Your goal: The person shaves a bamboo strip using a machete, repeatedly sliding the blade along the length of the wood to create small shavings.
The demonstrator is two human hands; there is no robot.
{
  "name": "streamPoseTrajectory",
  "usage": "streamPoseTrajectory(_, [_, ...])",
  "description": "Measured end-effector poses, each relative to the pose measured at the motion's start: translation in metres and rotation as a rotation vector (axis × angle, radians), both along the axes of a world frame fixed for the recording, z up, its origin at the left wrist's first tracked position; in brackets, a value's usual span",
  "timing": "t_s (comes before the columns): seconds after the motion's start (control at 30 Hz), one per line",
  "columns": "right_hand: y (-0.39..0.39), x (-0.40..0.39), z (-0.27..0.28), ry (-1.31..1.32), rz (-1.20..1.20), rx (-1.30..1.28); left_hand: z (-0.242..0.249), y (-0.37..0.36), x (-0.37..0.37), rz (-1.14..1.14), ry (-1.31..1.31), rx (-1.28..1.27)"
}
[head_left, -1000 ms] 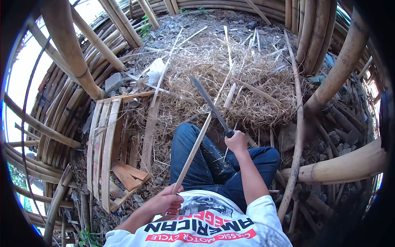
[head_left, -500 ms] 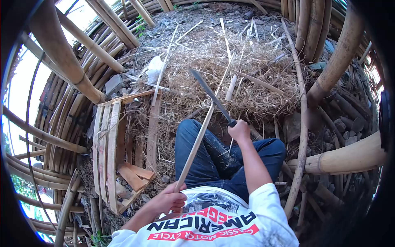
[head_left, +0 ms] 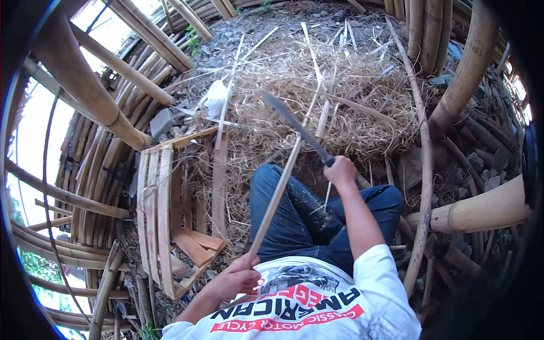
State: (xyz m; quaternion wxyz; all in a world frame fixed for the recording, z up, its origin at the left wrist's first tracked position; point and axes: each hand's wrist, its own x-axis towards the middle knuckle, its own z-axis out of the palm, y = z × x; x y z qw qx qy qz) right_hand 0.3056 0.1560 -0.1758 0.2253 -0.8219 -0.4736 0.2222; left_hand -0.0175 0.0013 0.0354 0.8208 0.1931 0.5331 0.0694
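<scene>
My left hand (head_left: 239, 279) is closed around the near end of a long, pale bamboo strip (head_left: 276, 198), close against my shirt. The strip slants forward over my leg to the pile of shavings. In my right hand (head_left: 341, 171) is the dark handle of a long knife (head_left: 298, 127), held above my crossed legs (head_left: 294, 221). Its blade points forward and left, crossing the strip beyond my knees. Pale dust and bits of fibre speckle the jeans.
Curly bamboo shavings (head_left: 272, 96) heap up ahead. A slatted wooden crate (head_left: 153, 212) stands at left, near a white plastic bag (head_left: 216, 97). Bamboo poles (head_left: 466, 85) surround the spot, and one long thin pole (head_left: 422, 147) lies along the right.
My right hand and the knife have shifted slightly forward along the strip. The left hand keeps its grip on the near end. The whole view has moved a little.
</scene>
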Motion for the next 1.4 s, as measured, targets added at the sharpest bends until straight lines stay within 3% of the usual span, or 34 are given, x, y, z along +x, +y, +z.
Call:
streamPoseTrajectory(0.07, [0.009, 0.004, -0.001, -0.016, -0.087, 0.008, 0.005, 0.003, 0.008, -0.078, 0.127, 0.023])
streamPoseTrajectory(0.13, [0.000, -0.002, 0.014, -0.026, -0.057, -0.009, -0.006, 0.008, 0.001, -0.106, 0.094, 0.041])
streamPoseTrajectory(0.2, [-0.017, -0.019, 0.015, -0.124, 0.070, 0.116, -0.025, 0.015, -0.012, -0.047, -0.154, -0.005])
streamPoseTrajectory(0.4, [-0.035, -0.071, 0.018, 0.121, 0.192, 0.242, -0.026, 0.025, -0.014, -0.015, -0.223, -0.041])
streamPoseTrajectory(0.6, [0.006, -0.005, -0.017, 0.110, -0.134, -0.008, 0.005, 0.010, -0.006, -0.038, 0.027, 0.019])
streamPoseTrajectory(0.63, [0.007, -0.008, -0.020, 0.112, -0.131, -0.001, 0.003, 0.008, -0.006, -0.031, -0.029, -0.012])
streamPoseTrajectory(0.73, [-0.011, -0.015, 0.006, 0.099, -0.045, 0.085, -0.010, 0.017, -0.015, -0.022, -0.201, -0.023])
streamPoseTrajectory(1.0, [-0.067, -0.091, 0.032, 0.167, 0.286, 0.296, -0.034, 0.027, -0.008, -0.001, -0.127, -0.033])
streamPoseTrajectory(1.1, [-0.089, -0.104, 0.069, 0.352, 0.369, 0.247, -0.036, 0.025, -0.008, -0.098, -0.004, 0.162])
streamPoseTrajectory(1.17, [-0.102, -0.112, 0.083, 0.474, 0.392, 0.217, -0.048, 0.022, -0.009, -0.364, 0.247, 0.555])
streamPoseTrajectory(1.3, [-0.127, -0.117, 0.104, 0.534, 0.435, 0.195, -0.042, 0.021, 0.001, -0.614, 0.483, 0.816])
streamPoseTrajectory(1.4, [-0.142, -0.119, 0.106, 0.476, 0.584, 0.260, -0.046, 0.022, 0.000, -0.603, 0.481, 0.934])
